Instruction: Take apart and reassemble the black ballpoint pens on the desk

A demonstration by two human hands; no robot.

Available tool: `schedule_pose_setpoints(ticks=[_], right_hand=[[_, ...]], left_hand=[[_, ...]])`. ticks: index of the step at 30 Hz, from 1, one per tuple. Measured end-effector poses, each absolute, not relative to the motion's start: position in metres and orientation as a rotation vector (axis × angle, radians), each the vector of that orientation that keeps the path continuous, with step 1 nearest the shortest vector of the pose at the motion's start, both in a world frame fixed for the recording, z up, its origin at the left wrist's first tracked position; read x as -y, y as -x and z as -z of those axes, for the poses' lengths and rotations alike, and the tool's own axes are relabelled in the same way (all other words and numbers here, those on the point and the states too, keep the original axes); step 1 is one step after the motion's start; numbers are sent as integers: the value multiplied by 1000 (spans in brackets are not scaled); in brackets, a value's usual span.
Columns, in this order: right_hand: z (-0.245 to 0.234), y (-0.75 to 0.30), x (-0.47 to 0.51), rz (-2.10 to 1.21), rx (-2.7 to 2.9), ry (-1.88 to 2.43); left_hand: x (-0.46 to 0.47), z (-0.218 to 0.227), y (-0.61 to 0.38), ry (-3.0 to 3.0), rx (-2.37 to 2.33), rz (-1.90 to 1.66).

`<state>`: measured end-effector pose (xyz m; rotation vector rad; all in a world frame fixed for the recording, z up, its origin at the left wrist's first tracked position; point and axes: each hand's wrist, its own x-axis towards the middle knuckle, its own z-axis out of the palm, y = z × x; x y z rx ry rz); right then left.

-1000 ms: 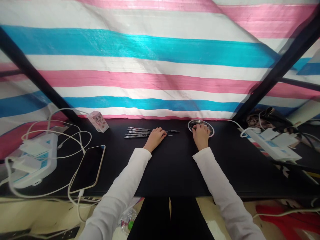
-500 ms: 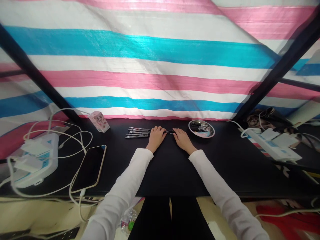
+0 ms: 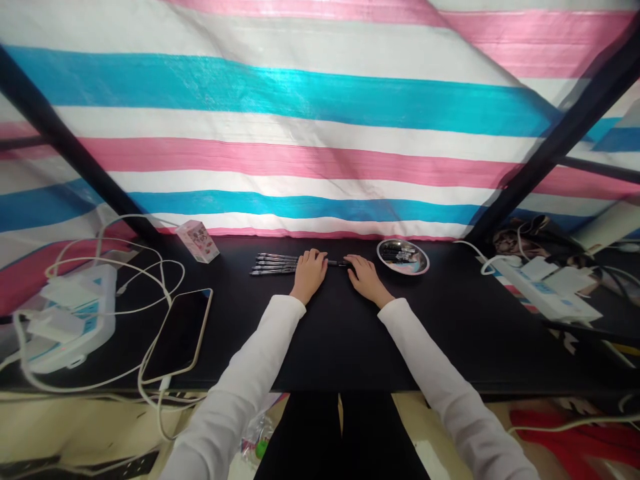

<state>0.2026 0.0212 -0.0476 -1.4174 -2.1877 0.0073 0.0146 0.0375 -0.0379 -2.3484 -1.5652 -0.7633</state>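
Observation:
Several slim pens (image 3: 273, 264) with dark and silvery barrels lie side by side on the black table (image 3: 350, 340), to the left of my hands. My left hand (image 3: 309, 270) is closed over their right-hand ends, its fingers around a pen whose thin end (image 3: 332, 262) sticks out to the right. Facing it, my right hand (image 3: 365, 275) pinches a small black pen cap (image 3: 343, 264) at the tip of that pen. My fingers partly hide where cap and pen meet. Right of my right hand stands a round metal dish (image 3: 424, 269) holding several small dark pieces.
At the left lie a phone (image 3: 180, 337) on a charging cable, a white power strip (image 3: 103, 313) with tangled cables, and a small pink box (image 3: 199, 241). Another power strip (image 3: 555, 290) is at the right. A striped sheet (image 3: 320, 153) hangs behind the table.
My left hand has shifted slightly left, away from my right hand. The gap between them is wider, and more of the pen's thin end shows. My right hand has barely moved.

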Motion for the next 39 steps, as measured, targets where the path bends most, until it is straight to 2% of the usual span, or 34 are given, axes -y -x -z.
schedule_pose_setpoints(ticks=[11,39], right_hand=[[44,-202,-15,-20,2140,1418],[40,-199,-8,-27,2138,1421]], left_hand=[[-33,33,18,1877,2055,667],[-21,31,13,2315,1782,573]])
